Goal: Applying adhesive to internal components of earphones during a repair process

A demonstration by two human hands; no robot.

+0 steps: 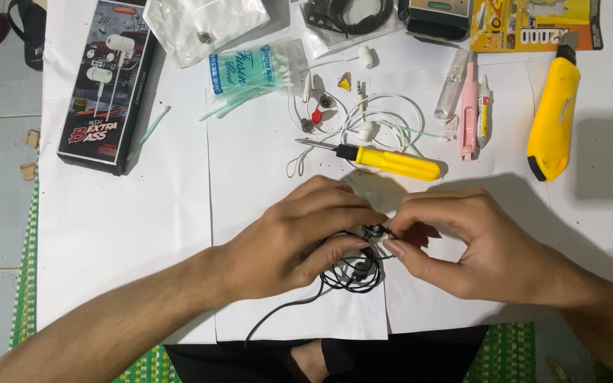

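Note:
My left hand [299,237] and my right hand [470,245] meet over white paper [143,234], both pinching a small black earphone part [377,230] between the fingertips. A coil of black earphone cable [352,273] lies under the hands, and one strand trails toward the near edge. The exact piece in the fingers is mostly hidden.
A yellow-handled screwdriver [391,162] lies just beyond the hands, with white earphones [367,120] behind it. Farther back are a bag of cotton swabs [253,71], a black earphone box [104,81], a yellow utility knife [553,117], a pink pen-like tool [468,113] and a glue tube [483,117].

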